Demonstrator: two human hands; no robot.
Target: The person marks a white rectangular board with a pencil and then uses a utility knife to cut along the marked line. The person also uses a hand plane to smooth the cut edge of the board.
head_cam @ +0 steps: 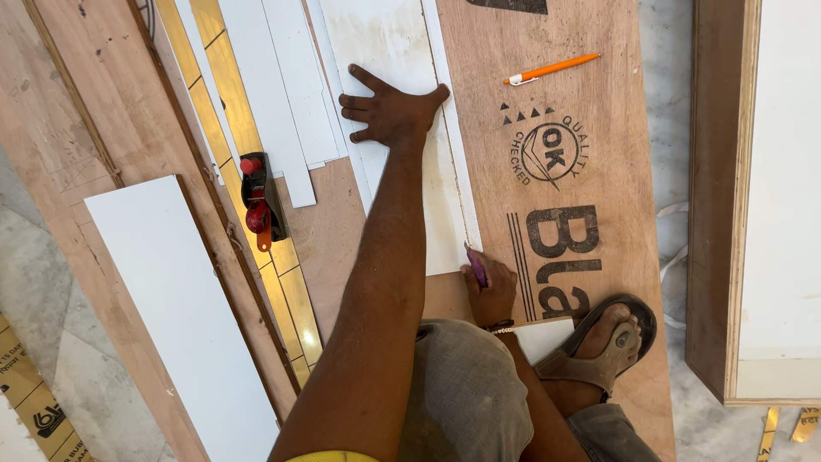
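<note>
My left hand [389, 109] lies flat, fingers spread, on a white laminate sheet [385, 43] that rests on a large plywood board [590, 103]. My right hand [489, 287] grips a purple-handled cutter [475, 265] at the sheet's near right edge, where a narrow white strip [453, 137] runs beside a scored line. My knee and sandalled foot [603, 346] rest on the plywood close to that hand.
An orange pen [552, 68] lies on the plywood at the far right. A red and black hand plane [258, 201] sits among white and gold strips at left. A white board [175, 308] leans left; a framed panel [744, 197] stands right.
</note>
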